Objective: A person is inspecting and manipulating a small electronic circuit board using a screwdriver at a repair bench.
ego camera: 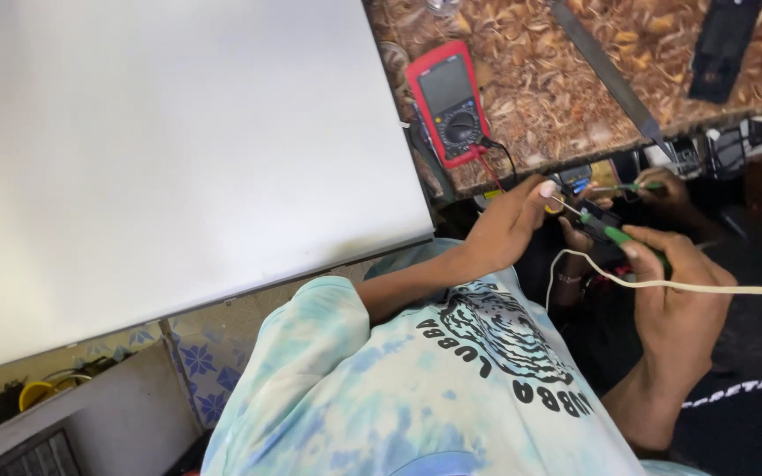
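Green plastic marks the tool in use: a green-handled tool (621, 236), pen-shaped, is gripped in the right hand (676, 304), whose fingers are curled closed along its handle. A cream cord (707, 286) trails from this hand to the right edge of the view.

The left hand (509, 225) is pinched shut, thumb against forefinger, on a thin wire (564, 206) that slants down toward the tool's front end. Wire and tool meet over a small dark part (594, 219), held low in front of the bench edge, between the two hands. Whether the tip is touching the part cannot be told.

A further hand (663, 188), not the wearer's, is closed just beyond it around a slim green-tipped item.

On the brown patterned bench (557, 97) lies a red multimeter (450, 101), its leads running down toward the work. A large white panel (178, 159) covers the left.

Judgement: the step in hand is fine tip work at the small part. Any further contact calls for both hands steady, the wire end kept at the tip, and the cord kept off the joint.
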